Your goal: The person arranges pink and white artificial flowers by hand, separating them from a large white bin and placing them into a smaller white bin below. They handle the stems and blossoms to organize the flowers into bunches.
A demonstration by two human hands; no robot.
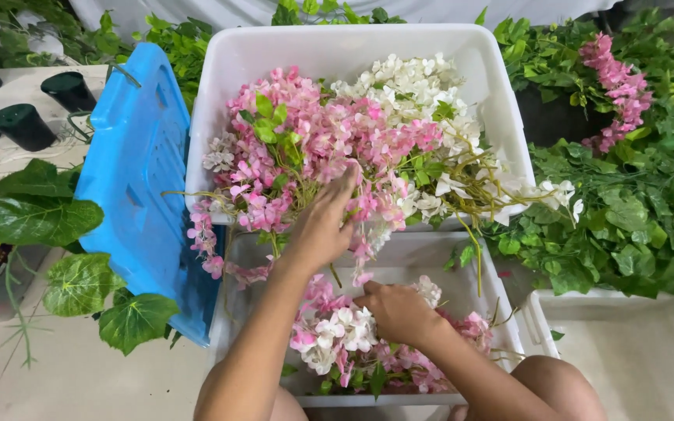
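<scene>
While left hand (323, 226) fingers pink flowers (306, 148), right hand (398, 310) below.

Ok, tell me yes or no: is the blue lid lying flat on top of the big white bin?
No, the blue lid leans tilted against the left outside of the white bin, which stands open and full of flowers.

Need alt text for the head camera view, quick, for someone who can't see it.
The left hand reaches into pink flowers in a white bin, while the right hand rests on flowers in a nearer bin. A blue lid leans at left.
</scene>
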